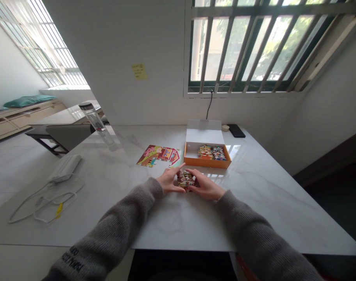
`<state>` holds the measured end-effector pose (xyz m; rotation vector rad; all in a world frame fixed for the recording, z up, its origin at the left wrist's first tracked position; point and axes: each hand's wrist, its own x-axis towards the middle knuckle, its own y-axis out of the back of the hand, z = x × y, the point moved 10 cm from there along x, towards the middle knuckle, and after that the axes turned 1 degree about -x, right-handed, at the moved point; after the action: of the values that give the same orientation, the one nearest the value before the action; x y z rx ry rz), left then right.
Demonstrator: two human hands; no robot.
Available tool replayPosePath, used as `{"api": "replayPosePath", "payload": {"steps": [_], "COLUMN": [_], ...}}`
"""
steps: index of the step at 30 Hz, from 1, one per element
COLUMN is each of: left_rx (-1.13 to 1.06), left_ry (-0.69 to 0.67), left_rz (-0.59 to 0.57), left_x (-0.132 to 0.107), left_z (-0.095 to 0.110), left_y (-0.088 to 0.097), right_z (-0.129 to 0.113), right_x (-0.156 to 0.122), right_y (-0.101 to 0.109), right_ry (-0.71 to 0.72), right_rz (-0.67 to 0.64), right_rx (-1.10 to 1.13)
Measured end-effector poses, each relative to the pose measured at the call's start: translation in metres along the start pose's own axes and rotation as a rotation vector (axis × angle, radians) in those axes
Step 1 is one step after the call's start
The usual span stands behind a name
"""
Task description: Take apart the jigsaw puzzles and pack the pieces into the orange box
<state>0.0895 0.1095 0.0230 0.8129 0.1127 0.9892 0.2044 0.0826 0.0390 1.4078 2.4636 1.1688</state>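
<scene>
Several jigsaw puzzle pieces [186, 179] stand packed together in a bundle at the middle of the table. My left hand [169, 180] curves round the bundle's left side, thumb at the near edge and fingers at the far edge. From the right, my right hand [206, 185] grips the same bundle. Just beyond my left hand lies a partly assembled farm-scene puzzle [161, 155] with a red barn. Behind my right hand is an orange box [208, 162], its white lid raised. More puzzle pieces [213, 152] fill the right part of the box.
A clear bottle [92, 117] stands at the table's far left. Nearer, a white power strip [65, 168] lies with a coiled white cable [45, 205]. A black phone [237, 130] rests at the back right. A yellow note [139, 72] is on the wall.
</scene>
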Motion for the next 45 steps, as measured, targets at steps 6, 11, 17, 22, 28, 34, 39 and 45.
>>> {"api": "replayPosePath", "payload": {"steps": [6,11,17,22,28,34,39,45], "left_rx": [0.255,0.676,0.72,0.746,0.732,0.564,0.685,1.0], "left_ry": [0.038,0.163,0.154,0.245,0.277,-0.041,-0.059,-0.176], "left_rz": [0.086,-0.002,-0.037,0.058,0.136,-0.089,-0.233,-0.405], "left_x": [0.043,0.08,0.089,0.065,0.026,0.004,-0.001,-0.001], "left_z": [-0.029,-0.077,-0.081,-0.076,-0.061,-0.022,-0.005,0.006], "left_y": [0.071,0.068,0.041,0.041,0.048,0.034,0.019,-0.004], "right_z": [-0.004,-0.009,-0.008,-0.007,-0.007,-0.004,0.002,0.0], "right_x": [0.001,0.001,0.0,0.0,0.0,0.0,0.0,0.0], "right_y": [0.001,0.0,0.0,-0.002,-0.001,0.004,0.01,0.01], "right_ry": [-0.013,-0.009,-0.016,-0.003,-0.036,-0.053,-0.075,-0.085], "right_rz": [-0.012,-0.025,-0.021,-0.027,-0.041,-0.037,0.0,-0.004], "right_rx": [-0.02,-0.011,-0.01,-0.013,-0.014,-0.034,-0.048,-0.064]}}
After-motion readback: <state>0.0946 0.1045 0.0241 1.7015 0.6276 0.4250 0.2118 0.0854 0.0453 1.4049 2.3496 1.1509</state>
